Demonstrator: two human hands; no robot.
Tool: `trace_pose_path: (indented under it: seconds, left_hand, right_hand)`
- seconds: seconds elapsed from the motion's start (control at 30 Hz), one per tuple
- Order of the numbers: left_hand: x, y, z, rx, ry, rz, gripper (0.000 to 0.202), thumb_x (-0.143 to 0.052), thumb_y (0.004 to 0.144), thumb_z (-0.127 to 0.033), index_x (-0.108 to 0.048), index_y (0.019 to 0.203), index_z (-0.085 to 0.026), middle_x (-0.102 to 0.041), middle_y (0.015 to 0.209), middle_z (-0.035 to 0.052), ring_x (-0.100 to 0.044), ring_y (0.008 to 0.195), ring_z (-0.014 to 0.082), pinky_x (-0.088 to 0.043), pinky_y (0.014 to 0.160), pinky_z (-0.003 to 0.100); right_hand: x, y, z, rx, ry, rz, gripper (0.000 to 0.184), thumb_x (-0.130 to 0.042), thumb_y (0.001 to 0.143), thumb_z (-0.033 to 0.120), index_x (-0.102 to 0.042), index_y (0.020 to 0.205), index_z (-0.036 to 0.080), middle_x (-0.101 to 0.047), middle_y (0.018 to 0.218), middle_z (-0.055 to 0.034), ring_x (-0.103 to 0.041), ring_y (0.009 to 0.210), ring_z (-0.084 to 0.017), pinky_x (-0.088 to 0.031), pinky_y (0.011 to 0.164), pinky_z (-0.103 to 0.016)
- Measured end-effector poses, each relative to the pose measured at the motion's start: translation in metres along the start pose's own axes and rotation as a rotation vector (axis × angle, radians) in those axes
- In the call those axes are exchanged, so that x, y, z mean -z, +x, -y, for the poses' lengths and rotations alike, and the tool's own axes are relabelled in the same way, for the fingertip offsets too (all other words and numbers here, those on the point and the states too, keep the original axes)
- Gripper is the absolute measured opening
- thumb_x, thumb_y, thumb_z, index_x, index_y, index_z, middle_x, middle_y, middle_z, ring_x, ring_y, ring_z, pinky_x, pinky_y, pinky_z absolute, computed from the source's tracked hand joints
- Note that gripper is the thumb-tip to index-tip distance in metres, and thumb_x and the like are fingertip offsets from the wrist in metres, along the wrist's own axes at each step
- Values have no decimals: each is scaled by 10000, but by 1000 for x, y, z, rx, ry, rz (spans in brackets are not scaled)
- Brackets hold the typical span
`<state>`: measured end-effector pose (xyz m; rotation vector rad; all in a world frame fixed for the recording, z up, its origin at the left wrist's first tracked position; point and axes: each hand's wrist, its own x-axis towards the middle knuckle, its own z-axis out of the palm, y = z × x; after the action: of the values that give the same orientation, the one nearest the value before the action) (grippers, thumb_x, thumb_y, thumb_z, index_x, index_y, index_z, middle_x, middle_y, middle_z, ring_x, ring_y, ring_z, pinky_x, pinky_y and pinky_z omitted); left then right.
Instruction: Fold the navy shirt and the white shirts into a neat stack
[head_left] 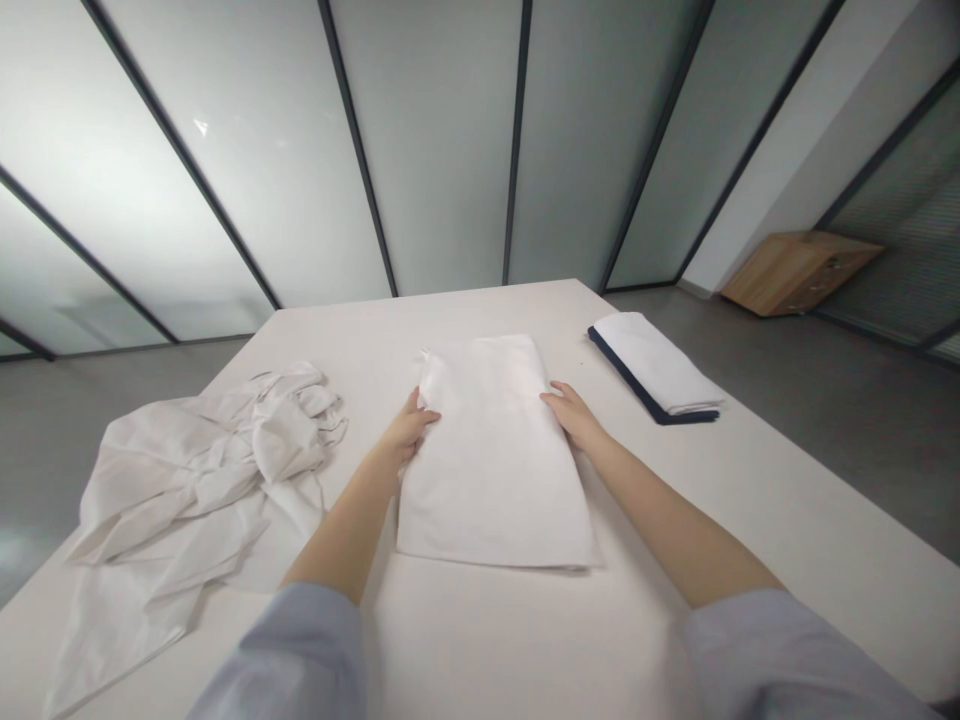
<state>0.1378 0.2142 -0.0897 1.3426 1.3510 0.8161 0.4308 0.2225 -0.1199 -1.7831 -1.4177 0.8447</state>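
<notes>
A folded white cloth [491, 460] lies flat in the middle of the table, roughly rectangular, with its near edge slightly layered at the right corner. My left hand [412, 425] grips its left edge, thumb on top and the other fingers partly hidden along the side. On the opposite edge, my right hand [576, 415] holds the cloth with the thumb at its border; some of those fingers are hidden too. Both forearms reach forward in rolled light-blue sleeves.
A crumpled heap of white cloth [202, 480] spreads over the left of the white table [480, 650]. At the right lies a folded white cloth [656, 365] on a dark navy one [637, 390]. Frosted glass panels [442, 140] and a wooden cabinet [787, 270] stand beyond.
</notes>
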Motion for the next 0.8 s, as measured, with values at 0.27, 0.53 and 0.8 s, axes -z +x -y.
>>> trace_pose_path:
  seconds: [0.27,0.53,0.8]
  left_hand:
    - [3,5,8,-124,-262,-23,874,-507,846,-288,24,1539,-316,-447,1482,47,-593,1174,200,-509,937,375]
    - [11,19,23,36,-309,-71,512,-657,660,-282,-665,1150,-134,-711,772,36,-652,628,154,-530,627,265]
    - [21,7,14,89,-330,144,951,-725,554,-151,-389,1441,-211,-719,1027,63,-686,751,178,-546,710,305]
  right_hand:
    - [9,-3,2,99,224,152,628,-439,824,243,-377,1448,210,-667,1207,-71,-661,973,-211,-507,861,-344]
    - [16,-5,4,-32,452,232,474,-614,647,218,-651,1119,222,-704,1053,-35,-648,933,-208,-499,865,-318]
    - [24,-2,-3,75,313,362,662,-570,593,134,-596,1248,218,-685,1140,-43,-638,983,-214,-506,867,-306]
